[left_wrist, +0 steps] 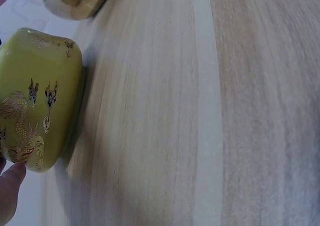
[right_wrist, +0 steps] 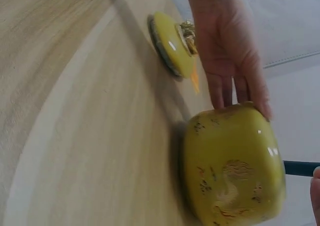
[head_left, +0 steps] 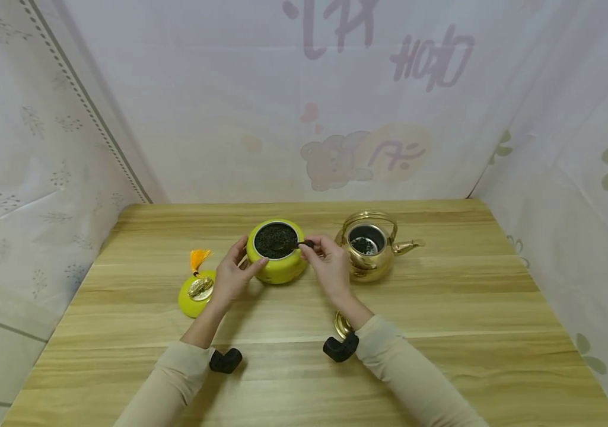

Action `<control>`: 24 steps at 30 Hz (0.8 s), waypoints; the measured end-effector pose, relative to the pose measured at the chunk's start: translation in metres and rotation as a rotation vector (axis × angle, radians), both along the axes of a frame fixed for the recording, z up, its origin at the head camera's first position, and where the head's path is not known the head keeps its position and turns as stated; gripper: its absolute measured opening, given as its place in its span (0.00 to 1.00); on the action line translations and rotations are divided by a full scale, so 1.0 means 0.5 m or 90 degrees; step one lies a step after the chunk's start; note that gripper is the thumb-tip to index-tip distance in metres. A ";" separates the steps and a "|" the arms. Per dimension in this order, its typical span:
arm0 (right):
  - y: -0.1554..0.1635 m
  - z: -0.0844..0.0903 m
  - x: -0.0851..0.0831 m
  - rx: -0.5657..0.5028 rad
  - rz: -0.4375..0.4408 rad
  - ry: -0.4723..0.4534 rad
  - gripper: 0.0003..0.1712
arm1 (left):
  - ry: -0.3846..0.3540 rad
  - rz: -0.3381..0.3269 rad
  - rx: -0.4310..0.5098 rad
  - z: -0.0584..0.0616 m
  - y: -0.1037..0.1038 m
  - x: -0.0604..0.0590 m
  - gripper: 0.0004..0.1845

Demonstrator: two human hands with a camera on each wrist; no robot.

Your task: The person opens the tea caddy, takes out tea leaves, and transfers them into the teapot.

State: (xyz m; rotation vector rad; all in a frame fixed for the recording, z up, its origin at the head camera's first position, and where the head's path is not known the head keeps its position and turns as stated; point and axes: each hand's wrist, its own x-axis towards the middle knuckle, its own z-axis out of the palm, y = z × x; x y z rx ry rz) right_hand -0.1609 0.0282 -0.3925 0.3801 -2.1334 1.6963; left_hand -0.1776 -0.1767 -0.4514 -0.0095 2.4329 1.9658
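A yellow ceramic jar [head_left: 279, 274] with a dragon pattern stands upright at mid-table, nearly full of dark loose tea leaves [head_left: 270, 237]. My left hand [head_left: 231, 276] holds its left side, thumb near the front rim and fingers round the back. Over the right rim, my right hand [head_left: 331, 267] pinches the dark handle of a small scoop [head_left: 306, 244]; its tip is in or against the leaves and hard to make out. In the right wrist view the handle [right_wrist: 300, 168] sticks out past the jar's mouth. Right of that hand sits a lidless golden teapot [head_left: 370, 273] with some leaves inside.
The jar's yellow lid [head_left: 191, 302], with a gold knob and orange tassel [head_left: 199, 259], lies left of the left hand. A golden lid [head_left: 342, 325] lies under the right wrist, partly hidden. The teapot's spout [head_left: 409, 246] points right. Printed cloth hangs around the table.
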 end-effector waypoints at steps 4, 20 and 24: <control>-0.005 -0.013 -0.001 -0.017 0.006 -0.020 0.08 | -0.002 0.000 0.009 0.000 0.000 -0.001 0.41; -0.011 -0.051 -0.014 -0.199 0.070 -0.191 0.11 | -0.001 0.002 0.001 -0.003 0.000 -0.002 0.41; -0.009 -0.075 -0.024 -0.230 0.067 -0.206 0.12 | -0.003 0.002 0.003 -0.002 0.001 -0.002 0.41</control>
